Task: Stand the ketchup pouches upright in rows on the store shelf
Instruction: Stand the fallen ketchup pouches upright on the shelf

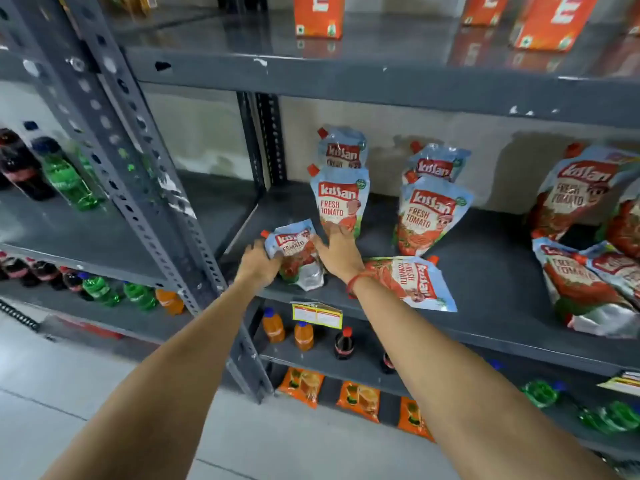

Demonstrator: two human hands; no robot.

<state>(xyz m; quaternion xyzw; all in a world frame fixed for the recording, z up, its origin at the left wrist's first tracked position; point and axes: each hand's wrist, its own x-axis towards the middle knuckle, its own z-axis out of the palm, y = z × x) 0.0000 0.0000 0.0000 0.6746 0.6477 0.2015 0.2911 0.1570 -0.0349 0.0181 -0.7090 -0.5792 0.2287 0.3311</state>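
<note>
The left hand is gripping a tilted pouch while the spread right hand is bracing it, probably to stand it upright.

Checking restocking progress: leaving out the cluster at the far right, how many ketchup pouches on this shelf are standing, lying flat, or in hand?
Standing pouches: 4
Flat pouch: 1
Held pouch, in the left hand: 1
Total: 6

We've got the flat pouch on the shelf: tilted pouch left of it, two upright pairs behind it, a pouch heap to its right.
</note>
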